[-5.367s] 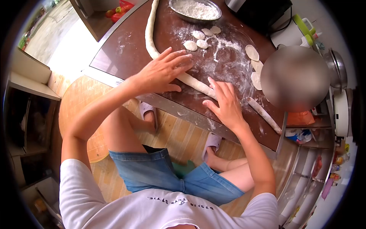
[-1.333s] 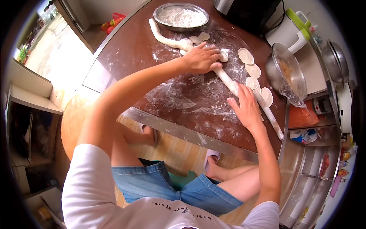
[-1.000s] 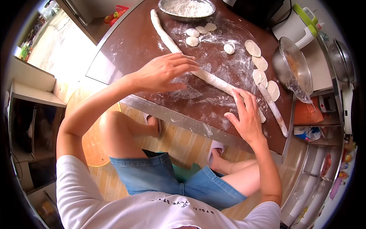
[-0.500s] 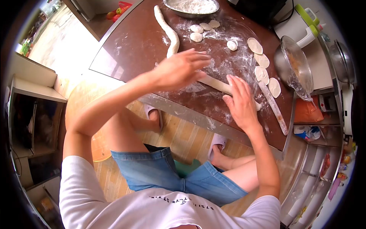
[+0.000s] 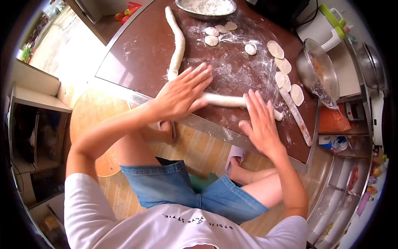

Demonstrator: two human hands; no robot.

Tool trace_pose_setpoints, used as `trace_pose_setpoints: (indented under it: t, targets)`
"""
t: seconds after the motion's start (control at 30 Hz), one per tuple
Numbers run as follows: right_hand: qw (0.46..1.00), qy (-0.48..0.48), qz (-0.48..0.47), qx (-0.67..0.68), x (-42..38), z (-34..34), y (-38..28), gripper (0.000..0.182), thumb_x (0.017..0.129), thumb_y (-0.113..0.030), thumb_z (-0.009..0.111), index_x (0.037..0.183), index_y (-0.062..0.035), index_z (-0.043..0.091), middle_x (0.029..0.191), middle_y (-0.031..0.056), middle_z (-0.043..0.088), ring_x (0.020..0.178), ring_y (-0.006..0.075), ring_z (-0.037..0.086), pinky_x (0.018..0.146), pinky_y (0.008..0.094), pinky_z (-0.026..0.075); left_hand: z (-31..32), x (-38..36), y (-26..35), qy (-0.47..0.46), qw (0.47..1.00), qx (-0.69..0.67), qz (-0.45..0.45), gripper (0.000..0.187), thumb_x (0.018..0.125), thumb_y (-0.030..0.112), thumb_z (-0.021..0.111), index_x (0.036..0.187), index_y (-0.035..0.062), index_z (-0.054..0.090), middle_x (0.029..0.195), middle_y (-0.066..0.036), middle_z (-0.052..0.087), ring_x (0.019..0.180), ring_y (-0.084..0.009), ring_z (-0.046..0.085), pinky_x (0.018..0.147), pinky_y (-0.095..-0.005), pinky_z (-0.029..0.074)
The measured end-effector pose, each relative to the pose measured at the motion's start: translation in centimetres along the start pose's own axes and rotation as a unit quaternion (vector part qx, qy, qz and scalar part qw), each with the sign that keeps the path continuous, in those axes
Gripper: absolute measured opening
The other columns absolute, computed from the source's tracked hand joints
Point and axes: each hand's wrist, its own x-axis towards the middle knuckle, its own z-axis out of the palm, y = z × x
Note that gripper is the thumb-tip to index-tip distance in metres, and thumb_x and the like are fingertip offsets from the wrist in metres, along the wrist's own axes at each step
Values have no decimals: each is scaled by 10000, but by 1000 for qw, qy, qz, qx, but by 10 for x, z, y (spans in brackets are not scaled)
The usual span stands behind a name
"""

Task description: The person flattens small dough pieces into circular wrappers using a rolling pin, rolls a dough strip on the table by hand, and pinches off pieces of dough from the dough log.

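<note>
A pale dough rope lies near the table's front edge, running between my two hands. My left hand rests flat over its left end, fingers spread. My right hand lies on the other end, fingers stretched, with a short tip of dough showing past them. Another length of dough runs from the back of the table down to my left hand; whether it joins the rope beneath the hand is hidden. Right of my right hand lies a floury rolling pin, beside several flat dough rounds.
A metal bowl of flour stands at the back. Small dough pieces and a dough lump sit on the floury brown table. To the right stands a steel bowl with filling, plastic wrap hanging over its edge.
My left hand has moved down and left, toward the front edge. The dough rope has swung nearer level, and the long left length has straightened. My right hand has shifted slightly downward.
</note>
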Motion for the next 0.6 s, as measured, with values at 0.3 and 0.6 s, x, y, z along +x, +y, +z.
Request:
trace_pose_setpoints:
  t: [0.3,0.6]
  targets:
    - [991,76,82,-67,47,18,45,705,915,-518,335,1396,-13,237,1433,187,271,1359,321,184,1086,514,89,18,67,-68,82,973,198,-91,576,953,439,258,1409,86,242,1464,-103,237,1370,-231,165,1127,-401,73]
    - [1000,12,27,9,-53,0,-5,750,860,-512,443,1406,-47,227,1460,134,213,1358,309,182,1068,531,144,-28,-8,-5,-7,995,30,-90,567,925,371,380,1397,77,271,1454,-122,254,1366,-264,185,1115,-460,105]
